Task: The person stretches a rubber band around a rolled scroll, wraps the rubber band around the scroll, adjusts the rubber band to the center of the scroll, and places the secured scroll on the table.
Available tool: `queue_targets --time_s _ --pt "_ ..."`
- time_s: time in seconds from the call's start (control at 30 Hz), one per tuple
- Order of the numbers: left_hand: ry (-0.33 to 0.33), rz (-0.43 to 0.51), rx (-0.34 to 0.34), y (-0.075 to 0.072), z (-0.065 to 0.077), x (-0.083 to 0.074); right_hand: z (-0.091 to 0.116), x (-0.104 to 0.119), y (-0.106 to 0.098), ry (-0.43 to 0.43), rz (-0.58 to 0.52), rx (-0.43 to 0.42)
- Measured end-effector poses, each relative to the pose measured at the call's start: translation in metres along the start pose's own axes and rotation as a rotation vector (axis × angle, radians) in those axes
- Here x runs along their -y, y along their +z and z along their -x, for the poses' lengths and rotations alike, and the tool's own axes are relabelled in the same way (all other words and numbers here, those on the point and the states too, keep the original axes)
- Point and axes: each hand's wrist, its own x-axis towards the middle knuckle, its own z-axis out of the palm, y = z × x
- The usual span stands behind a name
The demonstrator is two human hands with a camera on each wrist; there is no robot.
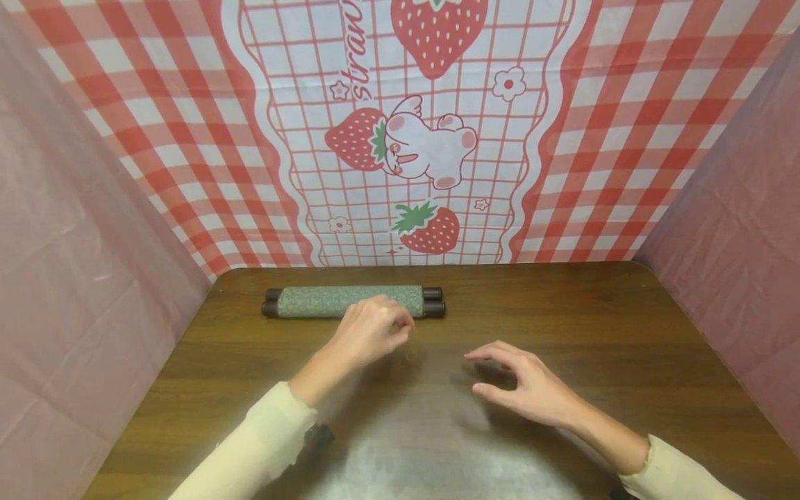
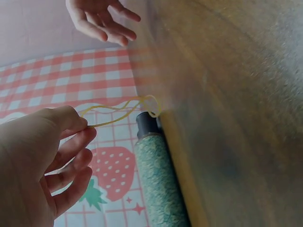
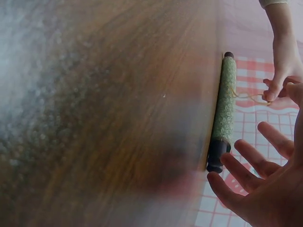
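Near the back of the table lies a rolled scroll with a green patterned cover and dark rod ends. My left hand is in front of it, overlapping its lower edge in the head view. Between thumb and forefinger it pinches a thin yellow rubber band, which dangles in a loose, twisted loop. To the right, my right hand hovers over the table with thumb and fingers spread apart, holding nothing. In the right wrist view its fingers overlap the near rod end of the scroll.
The brown wooden table has rounded back corners. A red-and-white checked cloth with strawberry prints hangs behind it. Pink cloth closes off both sides.
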Motion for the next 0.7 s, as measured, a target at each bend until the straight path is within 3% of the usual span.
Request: queue_targets --time_s 0.7 --pt "0.036 -0.048 -0.027 -0.022 -0.007 0.003 -0.005 0.003 -0.007 -0.008 0.024 -0.017"
